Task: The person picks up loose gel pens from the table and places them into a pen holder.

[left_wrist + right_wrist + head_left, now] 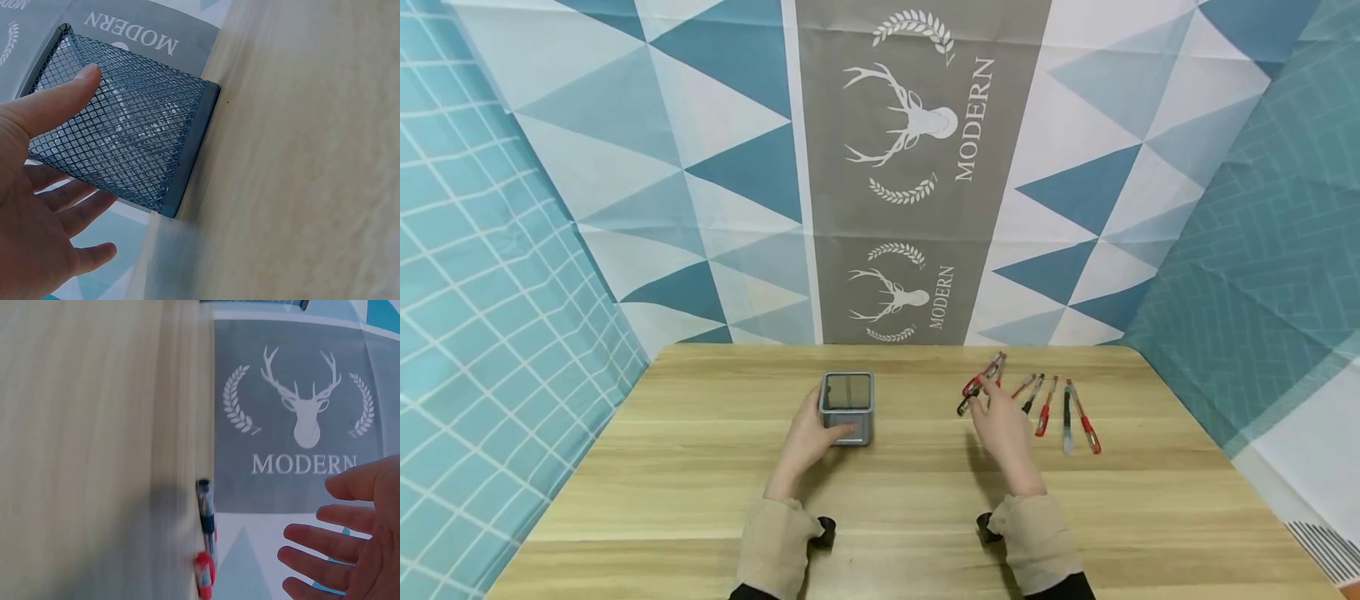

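Note:
My left hand [805,429] holds a grey metal mesh pen holder [860,431] that stands upright on the table. In the left wrist view the thumb [65,100] lies across one mesh wall [125,125], with the other fingers along the adjoining side. Over the pens on the right hovers my right hand [1003,425], its fingers spread with nothing between them in the right wrist view. Nearest to it lie a black-capped pen [966,405] and a red-capped pen [972,386], partly overlapping.
Right of that hand, several more pens lie loosely fanned: a black one [1033,393], a red one [1046,410], a dark one with a pale end [1067,421] and another red one [1085,419]. Behind the wooden table [700,467] hangs a patterned cloth [895,208].

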Tool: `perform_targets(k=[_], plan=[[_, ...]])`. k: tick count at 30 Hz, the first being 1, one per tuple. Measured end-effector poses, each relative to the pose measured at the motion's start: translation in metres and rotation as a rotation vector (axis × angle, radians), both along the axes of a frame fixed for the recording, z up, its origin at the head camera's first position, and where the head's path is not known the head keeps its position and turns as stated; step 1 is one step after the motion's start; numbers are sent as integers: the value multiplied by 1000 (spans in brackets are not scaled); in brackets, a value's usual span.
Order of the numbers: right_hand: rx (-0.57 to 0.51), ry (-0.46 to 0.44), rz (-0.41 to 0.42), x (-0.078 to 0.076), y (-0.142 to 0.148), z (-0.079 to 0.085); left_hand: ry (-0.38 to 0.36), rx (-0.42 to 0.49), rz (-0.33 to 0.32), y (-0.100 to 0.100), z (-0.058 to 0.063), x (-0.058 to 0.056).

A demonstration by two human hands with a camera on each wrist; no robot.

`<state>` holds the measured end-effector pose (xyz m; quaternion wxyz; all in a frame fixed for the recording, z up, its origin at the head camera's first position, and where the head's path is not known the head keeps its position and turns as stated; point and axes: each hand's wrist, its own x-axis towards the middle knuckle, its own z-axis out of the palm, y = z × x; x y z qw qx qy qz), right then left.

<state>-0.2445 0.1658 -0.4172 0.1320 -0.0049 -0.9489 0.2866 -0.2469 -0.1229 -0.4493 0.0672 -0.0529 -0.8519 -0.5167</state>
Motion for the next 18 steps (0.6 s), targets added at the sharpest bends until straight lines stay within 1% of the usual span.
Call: perform_targets(k=[3,8,12,16,18], plan=[[14,-7,5,-1,8,1,6,-4,1,0,-1,-1],[62,-32,-20,-2,23,1,-14,2,3,-2,-1,-2],[61,-25,-25,-1,35,0,-9,7,-3,-2,-3,-3],[58,-79,-50,3,47,-2,1,16,-5,-2,-3,-3],[35,-99,-61,4,52,-3,4,17,-4,-2,-4,-3]])
